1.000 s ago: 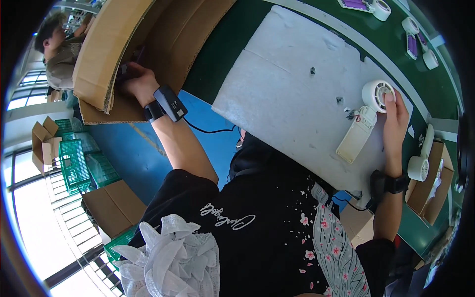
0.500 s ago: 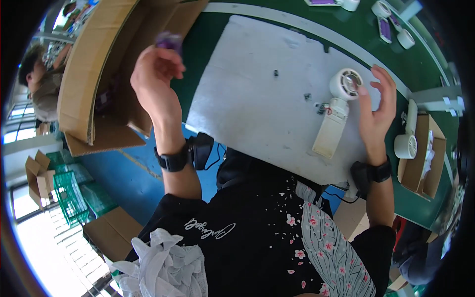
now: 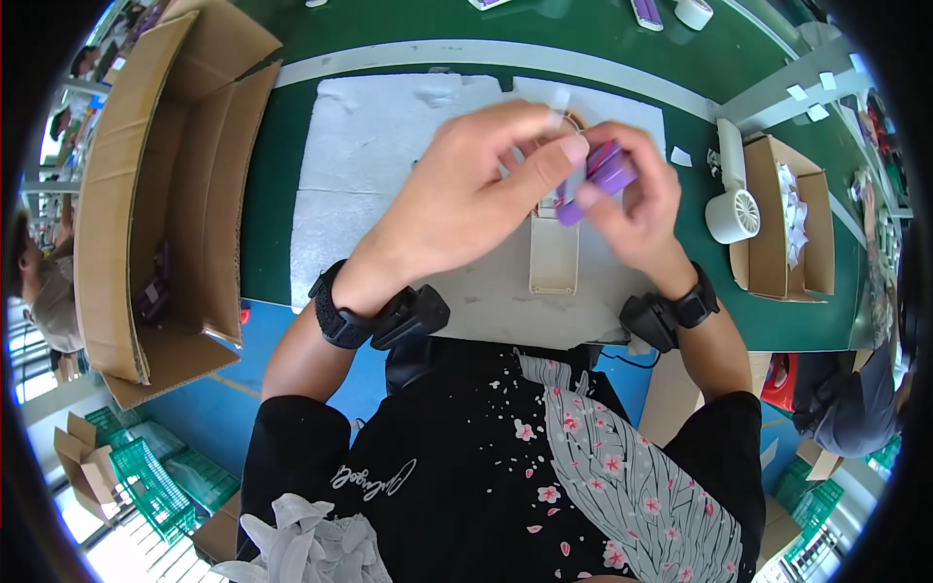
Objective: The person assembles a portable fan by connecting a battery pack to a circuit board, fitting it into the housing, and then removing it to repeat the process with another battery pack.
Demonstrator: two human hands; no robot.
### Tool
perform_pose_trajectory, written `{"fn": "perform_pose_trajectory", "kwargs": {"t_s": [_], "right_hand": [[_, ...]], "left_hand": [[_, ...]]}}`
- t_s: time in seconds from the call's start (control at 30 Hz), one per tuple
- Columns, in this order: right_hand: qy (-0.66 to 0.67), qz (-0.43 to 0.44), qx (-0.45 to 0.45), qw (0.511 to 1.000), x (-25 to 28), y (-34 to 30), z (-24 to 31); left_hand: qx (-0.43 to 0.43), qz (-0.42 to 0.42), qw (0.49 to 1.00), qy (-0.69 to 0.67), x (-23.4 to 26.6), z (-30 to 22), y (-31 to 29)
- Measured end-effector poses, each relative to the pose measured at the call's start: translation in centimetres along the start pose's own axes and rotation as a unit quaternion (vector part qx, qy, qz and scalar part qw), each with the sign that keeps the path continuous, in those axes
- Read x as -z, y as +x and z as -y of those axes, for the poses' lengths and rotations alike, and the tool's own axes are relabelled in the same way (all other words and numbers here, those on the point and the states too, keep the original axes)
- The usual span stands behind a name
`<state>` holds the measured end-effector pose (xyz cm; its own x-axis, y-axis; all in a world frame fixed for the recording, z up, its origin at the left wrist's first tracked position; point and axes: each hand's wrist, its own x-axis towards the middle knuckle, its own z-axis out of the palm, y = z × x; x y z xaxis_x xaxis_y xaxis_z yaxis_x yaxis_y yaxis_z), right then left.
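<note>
My right hand grips a purple battery pack with a bit of red on it, held over the mat. My left hand meets it, thumb and forefinger pinched together beside the pack. What they pinch is hidden; a blurred pale strip shows just above those fingers. Below both hands an opened cream handheld-fan housing lies on the white mat, its hollow handle toward me. Its round head is mostly covered by my hands.
At left stands a tall open cardboard box with purple items inside. A small carton with white pieces stands at right, a white fan beside it. More fan parts with purple packs lie at the back. People sit far left.
My left hand has come from beside the large box to the middle of the mat, bringing something purple. My right hand has moved left to meet it and now holds the battery pack.
</note>
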<state>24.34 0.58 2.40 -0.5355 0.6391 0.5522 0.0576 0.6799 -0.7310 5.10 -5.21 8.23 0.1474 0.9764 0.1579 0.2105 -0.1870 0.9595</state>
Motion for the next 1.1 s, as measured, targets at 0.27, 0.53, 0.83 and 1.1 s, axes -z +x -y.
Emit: {"fn": "perform_pose_trajectory", "kwargs": {"t_s": [0.27, 0.53, 0.83, 1.1], "right_hand": [[0.263, -0.012, -0.316, 0.912, 2.0, 1.7, -2.1], [0.048, -0.036, -0.242, 0.968, 0.3, 0.9, -3.6], [-0.076, 0.079, -0.122, 0.986, -0.5, 0.7, -1.0], [-0.124, 0.083, -0.054, 0.987, -1.4, 0.6, -1.4]], "left_hand": [[-0.004, 0.081, 0.982, 0.168, -0.4, 5.9, -1.3], [0.076, 0.123, 0.987, 0.074, 0.9, 6.8, 2.6], [0.068, 0.155, 0.983, -0.071, 2.2, 9.3, 2.0], [0.051, 0.149, 0.986, -0.053, 1.6, 8.6, 2.0]]}}
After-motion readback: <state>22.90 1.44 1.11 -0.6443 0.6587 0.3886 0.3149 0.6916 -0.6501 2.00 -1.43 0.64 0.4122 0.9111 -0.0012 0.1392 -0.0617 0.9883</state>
